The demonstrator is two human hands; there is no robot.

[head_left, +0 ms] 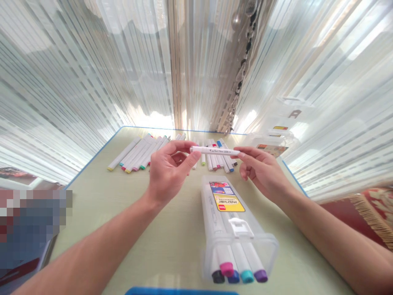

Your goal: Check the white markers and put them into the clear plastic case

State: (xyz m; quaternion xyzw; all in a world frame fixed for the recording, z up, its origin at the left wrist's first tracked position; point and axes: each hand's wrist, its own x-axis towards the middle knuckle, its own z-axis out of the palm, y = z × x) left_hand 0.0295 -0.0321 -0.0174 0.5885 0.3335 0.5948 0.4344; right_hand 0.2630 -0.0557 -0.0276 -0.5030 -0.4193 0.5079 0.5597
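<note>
A white marker [219,151] is held level above the table, stretched between my two hands. My left hand [170,170] pinches its left end between thumb and fingers. At the opposite end, the thumb and fingertips of my right hand [260,170] close on it. Below them lies a clear plastic marker case [208,205] with a yellow and blue label and a white latch. Several markers with pink, black, blue, teal and purple caps [247,276] show at its near end.
White markers [135,153] lie in a row at the back left; another group [216,157] lies behind my hands. A clear case with a raised lid [273,143] stands at the back right. Striped curtains [138,61] hang behind the table [138,241], which has a blue edge.
</note>
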